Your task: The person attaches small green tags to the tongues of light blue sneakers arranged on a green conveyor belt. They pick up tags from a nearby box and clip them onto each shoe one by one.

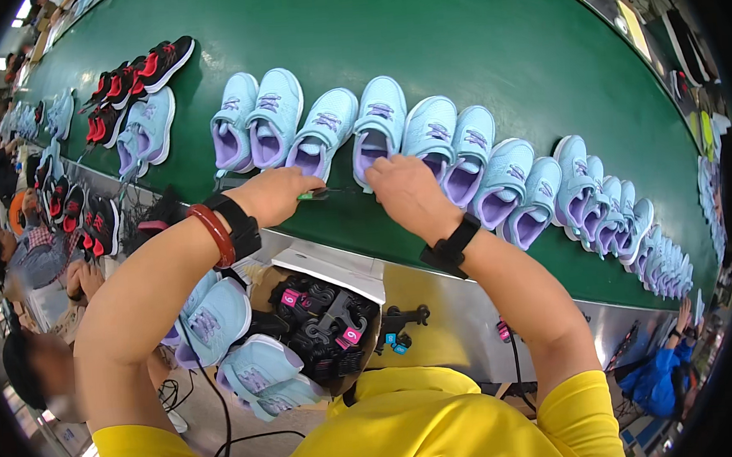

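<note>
A yellow shirt (pixel 378 433) is filling the lower frame as a worker is leaning over a green conveyor belt (pixel 455 47). The left hand (pixel 276 194) is closing around a slim green tool (pixel 318 194), its tip pointing right — toward the right hand (pixel 406 191), which is curling over the heel of a light-blue shoe (pixel 376 123); what its fingers grip cannot be told. The shoe is standing in a long row on the belt. The heel step appears under way; next, judging by the row, comes steadying the neighbouring shoe.
</note>
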A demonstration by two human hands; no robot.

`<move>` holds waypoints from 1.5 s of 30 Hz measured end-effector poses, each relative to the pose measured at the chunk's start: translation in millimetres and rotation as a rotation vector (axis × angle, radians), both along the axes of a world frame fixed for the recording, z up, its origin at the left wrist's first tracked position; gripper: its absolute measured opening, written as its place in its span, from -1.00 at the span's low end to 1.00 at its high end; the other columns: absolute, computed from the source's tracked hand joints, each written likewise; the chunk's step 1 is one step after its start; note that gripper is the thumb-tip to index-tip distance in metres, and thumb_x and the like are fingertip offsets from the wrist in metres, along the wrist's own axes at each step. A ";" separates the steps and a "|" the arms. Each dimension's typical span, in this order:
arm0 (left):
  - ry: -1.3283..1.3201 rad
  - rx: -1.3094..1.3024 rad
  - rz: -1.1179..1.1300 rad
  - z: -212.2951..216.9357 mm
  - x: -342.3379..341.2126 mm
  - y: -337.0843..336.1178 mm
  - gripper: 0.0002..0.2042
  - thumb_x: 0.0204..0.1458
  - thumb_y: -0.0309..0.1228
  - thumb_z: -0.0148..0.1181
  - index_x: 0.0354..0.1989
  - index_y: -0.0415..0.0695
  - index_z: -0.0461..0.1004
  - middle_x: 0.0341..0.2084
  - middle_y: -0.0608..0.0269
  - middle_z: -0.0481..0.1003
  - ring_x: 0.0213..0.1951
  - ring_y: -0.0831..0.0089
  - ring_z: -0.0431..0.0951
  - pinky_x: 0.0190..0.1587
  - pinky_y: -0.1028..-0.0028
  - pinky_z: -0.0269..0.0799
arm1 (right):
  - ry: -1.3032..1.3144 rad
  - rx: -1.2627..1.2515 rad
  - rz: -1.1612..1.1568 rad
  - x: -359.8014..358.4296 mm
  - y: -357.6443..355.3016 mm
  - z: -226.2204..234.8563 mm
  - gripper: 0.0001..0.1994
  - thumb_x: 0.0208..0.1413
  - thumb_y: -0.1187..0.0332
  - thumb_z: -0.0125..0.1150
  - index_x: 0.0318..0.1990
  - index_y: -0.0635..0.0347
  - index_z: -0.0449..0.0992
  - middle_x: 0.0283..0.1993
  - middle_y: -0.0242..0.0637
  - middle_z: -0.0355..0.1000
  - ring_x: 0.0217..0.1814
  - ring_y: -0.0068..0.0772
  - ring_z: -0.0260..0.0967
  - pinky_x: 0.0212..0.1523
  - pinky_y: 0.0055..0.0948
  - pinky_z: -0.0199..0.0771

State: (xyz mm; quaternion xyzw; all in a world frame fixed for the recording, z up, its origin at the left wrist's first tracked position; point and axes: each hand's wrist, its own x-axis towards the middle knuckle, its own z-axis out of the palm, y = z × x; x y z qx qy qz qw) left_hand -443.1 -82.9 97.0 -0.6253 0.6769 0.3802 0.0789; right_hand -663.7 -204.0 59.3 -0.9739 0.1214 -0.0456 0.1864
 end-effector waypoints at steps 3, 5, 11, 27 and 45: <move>-0.011 0.061 0.081 4.6 -4.3 -0.8 -0.57 -0.05 -0.60 0.01 0.07 -0.08 0.44 -0.25 -0.05 0.50 -0.17 -0.03 0.50 -0.10 0.12 0.38 | -0.019 -0.004 0.020 7.0 -2.4 6.8 -0.85 -0.09 0.29 0.28 -0.38 0.11 0.50 -0.35 -0.31 0.36 -0.16 -0.28 0.29 -0.20 -0.34 0.27; -0.034 0.170 0.137 8.9 -8.4 -6.2 -0.58 -0.04 -0.59 0.01 0.05 -0.09 0.45 -0.26 -0.09 0.52 -0.15 -0.03 0.50 -0.08 0.12 0.39 | -0.020 -0.033 0.035 10.3 -1.9 6.9 -0.81 -0.11 0.24 0.32 -0.38 0.09 0.51 -0.35 -0.33 0.36 -0.15 -0.29 0.27 -0.18 -0.35 0.23; -0.075 0.160 0.142 16.9 -9.0 -0.3 -0.60 -0.03 -0.58 -0.05 0.03 -0.10 0.48 -0.19 -0.12 0.53 -0.10 0.00 0.53 0.00 0.16 0.41 | 0.005 -0.046 0.090 22.6 3.6 9.5 -0.89 -0.11 0.28 0.29 -0.44 0.06 0.55 -0.37 -0.34 0.37 -0.13 -0.34 0.26 -0.15 -0.37 0.19; -0.012 0.085 0.203 22.1 -10.6 9.8 -0.61 -0.06 -0.62 0.02 0.01 -0.18 0.46 -0.13 -0.19 0.47 -0.07 -0.03 0.49 -0.01 0.15 0.38 | 0.031 -0.164 0.078 51.9 15.2 -2.5 -0.89 -0.12 0.39 0.13 -0.58 0.05 0.57 -0.45 -0.35 0.37 -0.14 -0.33 0.25 -0.13 -0.36 0.18; -0.116 -0.342 -0.076 41.8 -63.1 -33.1 -0.64 -0.16 -0.67 0.14 -0.11 -0.18 0.42 -0.10 0.09 0.40 -0.12 0.04 0.48 -0.15 0.22 0.42 | -0.039 0.380 -1.430 -394.2 -17.7 89.7 -0.91 0.04 0.40 0.22 -0.30 0.18 0.51 -0.36 -0.26 0.48 -0.36 -0.26 0.42 -0.19 -0.33 0.39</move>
